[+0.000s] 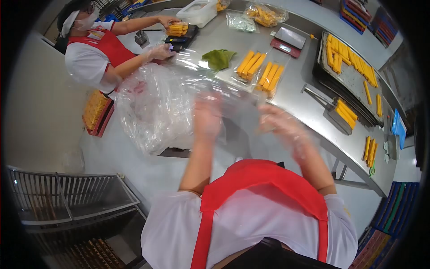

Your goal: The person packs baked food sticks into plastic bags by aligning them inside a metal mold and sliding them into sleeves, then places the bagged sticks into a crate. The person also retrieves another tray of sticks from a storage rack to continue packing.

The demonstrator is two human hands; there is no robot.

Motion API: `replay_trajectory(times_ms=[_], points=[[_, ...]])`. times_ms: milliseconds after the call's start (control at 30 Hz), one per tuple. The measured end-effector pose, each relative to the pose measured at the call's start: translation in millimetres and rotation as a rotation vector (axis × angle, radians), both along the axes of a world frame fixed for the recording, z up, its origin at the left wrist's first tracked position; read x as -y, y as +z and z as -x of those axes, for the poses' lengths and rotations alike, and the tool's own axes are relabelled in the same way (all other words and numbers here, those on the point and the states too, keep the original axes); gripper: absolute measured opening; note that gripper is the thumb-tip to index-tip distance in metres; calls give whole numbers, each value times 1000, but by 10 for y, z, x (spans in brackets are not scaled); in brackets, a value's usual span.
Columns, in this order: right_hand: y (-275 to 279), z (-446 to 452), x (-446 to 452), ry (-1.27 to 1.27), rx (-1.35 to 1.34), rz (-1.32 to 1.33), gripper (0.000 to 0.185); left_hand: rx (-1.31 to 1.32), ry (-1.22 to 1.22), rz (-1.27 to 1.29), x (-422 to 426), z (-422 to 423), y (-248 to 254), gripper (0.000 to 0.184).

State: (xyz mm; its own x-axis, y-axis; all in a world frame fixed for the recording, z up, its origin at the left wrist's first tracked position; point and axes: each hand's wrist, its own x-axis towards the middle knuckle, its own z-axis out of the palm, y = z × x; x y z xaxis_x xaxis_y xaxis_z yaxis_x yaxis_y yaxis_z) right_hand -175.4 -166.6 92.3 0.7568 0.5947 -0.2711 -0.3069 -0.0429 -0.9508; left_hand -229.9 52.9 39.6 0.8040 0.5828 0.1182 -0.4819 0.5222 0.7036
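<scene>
My left hand (pixel 207 114) is smeared by motion beside a big heap of clear plastic bags (pixel 154 105). My right hand (pixel 282 123), in a thin clear glove, is blurred too, over the near edge of the steel table (pixel 298 107). Clear plastic film (pixel 215 87) streaks across just beyond my hands; whether either hand grips it cannot be made out. Past them lie two clear packs of yellow sticks, a left pack (pixel 251 65) and a right pack (pixel 270 77). A crumpled green cloth (pixel 218 59) rests to their left.
A co-worker (pixel 105 47) stands at left, one hand on yellow sticks over a black scale (pixel 181 40). Beyond my right hand are a metal scoop (pixel 339 117) holding sticks, loose sticks (pixel 370 151) and a baking tray (pixel 351 83). A red-based scale (pixel 288 42) stands farther back.
</scene>
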Motion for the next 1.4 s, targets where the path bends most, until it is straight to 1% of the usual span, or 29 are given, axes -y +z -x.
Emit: replay_trajectory(times_ms=[33, 67, 100, 167, 267, 300, 333, 400, 433, 500, 633, 700, 733, 767, 800, 833, 867, 900, 933, 967, 1000, 1033, 1100, 1133, 1167, 1233, 1300, 1333, 1400], points=[[-254, -21, -47, 78, -108, -141, 34, 198, -211, 167, 260, -76, -282, 13], [-511, -40, -69, 158, -221, -278, 33, 150, -257, 122, 544, -64, -251, 15], [-621, -26, -17, 165, -217, -276, 33, 102, -302, 77, 736, -40, -171, 18], [-753, 40, 182, -13, -543, -599, 27, 110, -318, 87, 901, 4, -92, 20], [-748, 40, 609, -39, -612, -701, 23, 138, -385, 95, 1173, 18, -70, 21], [-706, 53, 725, -38, -612, -695, 23, 161, -436, 91, 1281, 3, -69, 22], [-640, 68, 853, -162, -492, -671, 21, 159, -436, 100, 1405, -12, -79, 22], [-562, 133, 1132, -475, -339, -624, 13, 82, -599, 209, 1706, 4, -160, 19], [-566, 148, 1294, -490, -356, -607, 13, 63, -601, 229, 1834, 17, -229, 19], [-612, 117, 1647, -338, 15, -602, 13, 125, -658, 235, 2027, -6, -336, 19], [-798, 229, 2063, -426, -24, -570, 18, 178, -677, 158, 2151, 20, -218, 22], [-724, 288, 2215, -413, -11, -474, 18, 120, -419, 377, 2107, 29, -137, 24], [-706, 323, 2258, -398, -2, -383, 18, 121, -396, 382, 2056, 14, -166, 24], [-738, 345, 2309, -372, -14, -376, 18, 41, -357, 246, 1982, 7, -221, 27], [-785, 361, 2373, -320, 127, -251, 18, -44, -315, 112, 1933, 62, -278, 31], [-773, 381, 2375, -278, 200, -194, 18, -48, -285, 116, 1905, 150, -327, 31], [-761, 399, 2376, -240, 274, -138, 18, -64, -362, 132, 1874, 205, -346, 31], [-661, 409, 2365, -316, 159, -138, 20, -75, -447, 141, 1842, 230, -353, 30], [-559, 423, 2354, -397, 45, -139, 22, -65, -439, 129, 1804, 275, -352, 30], [-465, 437, 2344, -394, 57, -156, 22, -135, -471, 235, 1755, 339, -344, 31], [-378, 451, 2325, -369, 133, 11, 21, -206, -507, 335, 1691, 370, -341, 32], [-330, 465, 2295, -348, 202, 181, 21, -200, -512, 314, 1617, 383, -396, 32], [-292, 460, 2231, -341, 212, 153, 22, -269, -613, 129, 1473, 386, -539, 25], [-275, 430, 2192, -325, 216, 144, 23, -264, -623, 112, 1425, 387, -575, 25], [-277, 387, 2143, -339, 222, 133, 23, -288, -677, 175, 1396, 393, -574, 26], [-324, 332, 2049, -455, 227, -62, 24, -320, -741, 233, 1322, 363, -560, 27], [-299, 241, 1969, -439, 278, -58, 24, -267, -486, 95, 1283, 298, -470, 24], [-284, 202, 1937, -405, 328, -44, 24, -270, -497, 98, 1240, 244, -449, 24], [-272, 192, 1777, -445, 275, -8, 23, -315, -340, 157, 1128, 116, -423, 19]])
